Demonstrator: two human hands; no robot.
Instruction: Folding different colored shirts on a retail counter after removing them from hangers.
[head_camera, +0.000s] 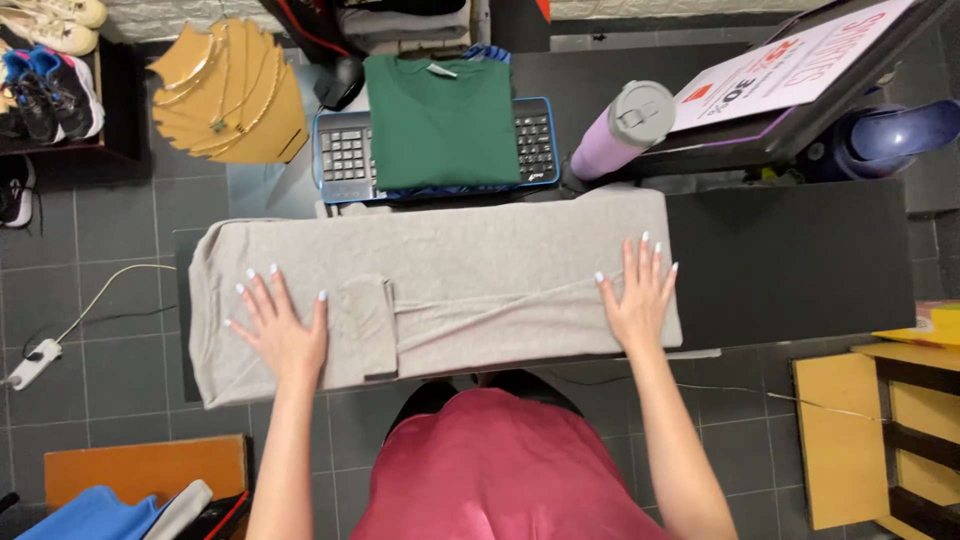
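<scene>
Under both palms a grey garment (470, 270) is lying folded lengthwise across the dark counter (800, 260), spanning from beyond the left hand to just past the right. Left hand (283, 330) is pressing flat on the cloth, fingers (250, 290) splayed apart, gripping nothing; a folded-in sleeve (366, 325) is lying just right of its thumb. Beyond the fingers, a green folded shirt (440, 120) is sitting on a blue-edged keyboard (345, 150). Right hand (637, 300) is resting flat near the garment's right end, fingers (645, 255) spread, holding nothing. Just beyond those fingertips a lilac bottle (620, 130) with a grey lid is lying tilted, and farther right a slanted sign board (790, 70) is standing.
</scene>
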